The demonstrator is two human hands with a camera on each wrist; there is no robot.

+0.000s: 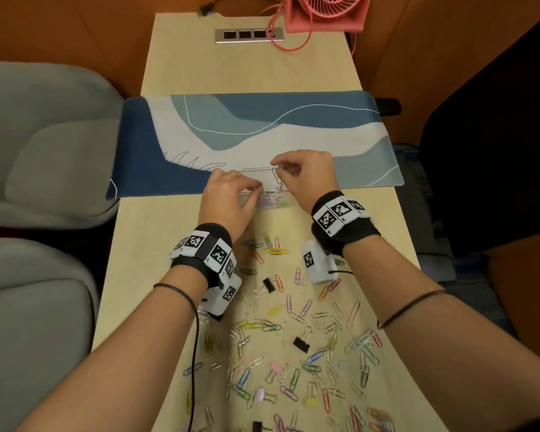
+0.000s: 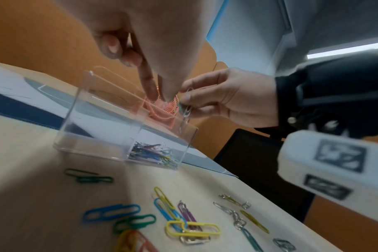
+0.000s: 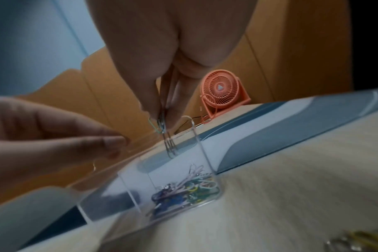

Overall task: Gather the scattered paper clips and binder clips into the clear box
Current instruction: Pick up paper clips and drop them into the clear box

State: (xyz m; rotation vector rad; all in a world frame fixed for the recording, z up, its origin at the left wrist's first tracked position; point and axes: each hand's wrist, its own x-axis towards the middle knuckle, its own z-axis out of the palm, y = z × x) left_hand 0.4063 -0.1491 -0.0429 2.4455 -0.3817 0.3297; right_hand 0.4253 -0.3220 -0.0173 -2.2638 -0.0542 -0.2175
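The clear box (image 1: 265,179) (image 2: 93,129) (image 3: 110,196) stands where the desk mat meets the bare table. Several coloured paper clips (image 2: 153,153) (image 3: 183,189) lie in its right compartment. My right hand (image 1: 281,171) (image 2: 186,102) (image 3: 162,112) pinches a small bunch of paper clips (image 3: 168,145) that hangs just above that compartment. My left hand (image 1: 256,187) (image 2: 160,95) (image 3: 119,145) points its thumb and index finger down at the box's rim, with nothing seen between them. Several loose paper clips (image 1: 293,322) (image 2: 192,228) and binder clips (image 1: 301,342) lie scattered on the table nearer me.
A blue and white desk mat (image 1: 262,126) lies across the table behind the box. Farther back stand a pink fan (image 1: 325,10) (image 3: 222,92) with its cable and a socket strip (image 1: 249,35). Grey seats (image 1: 44,151) sit beside the table's left edge.
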